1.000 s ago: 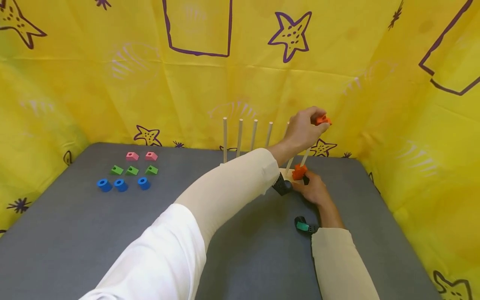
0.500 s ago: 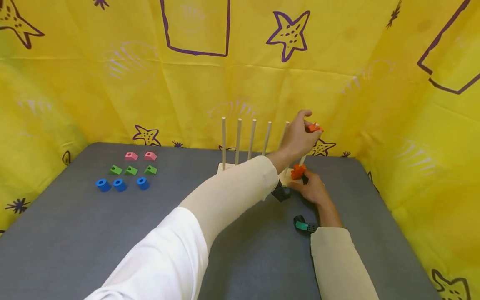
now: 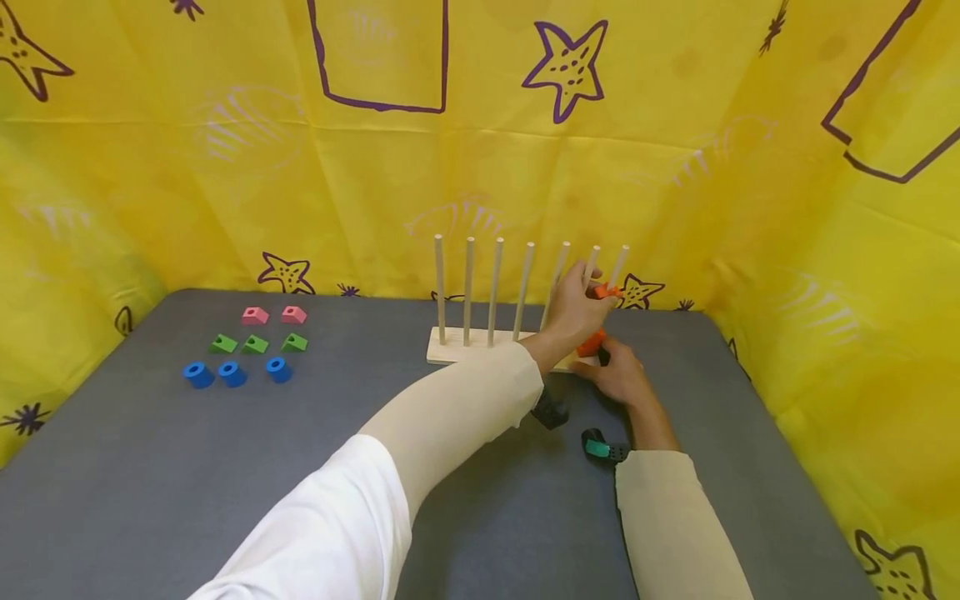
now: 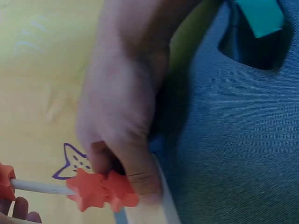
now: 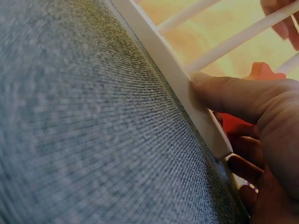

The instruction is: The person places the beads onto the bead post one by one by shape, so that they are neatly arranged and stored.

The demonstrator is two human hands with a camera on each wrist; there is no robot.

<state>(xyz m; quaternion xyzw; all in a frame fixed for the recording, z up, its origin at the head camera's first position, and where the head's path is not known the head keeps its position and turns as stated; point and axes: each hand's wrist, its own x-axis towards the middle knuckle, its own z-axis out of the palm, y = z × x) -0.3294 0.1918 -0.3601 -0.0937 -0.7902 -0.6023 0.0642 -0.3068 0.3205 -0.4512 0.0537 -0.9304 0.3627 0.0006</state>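
A wooden peg stand (image 3: 442, 354) with a row of upright pegs stands toward the back of the table. My left hand (image 3: 573, 312) reaches across and pinches an orange star bead (image 3: 606, 292), which sits round the rightmost peg (image 3: 619, 263) below its top. In the left wrist view this star (image 4: 5, 182) is at the left edge, my left fingers (image 4: 19, 209) under it. Two more orange stars (image 4: 88, 189) lie together low on the same peg. My right hand (image 3: 622, 375) grips the right end of the base, its thumb (image 5: 229, 95) along the base's edge.
At the table's left lie two pink blocks (image 3: 293, 314), three green triangular blocks (image 3: 255, 344) and three blue cylinders (image 3: 278, 369), all with holes. Black wrist devices (image 3: 551, 412) are on both wrists. A yellow patterned cloth (image 3: 375, 192) hangs behind and on both sides.
My left hand has come down and slightly left with the orange star, from above the rightmost peg to round it. My right hand stays at the base's right end.
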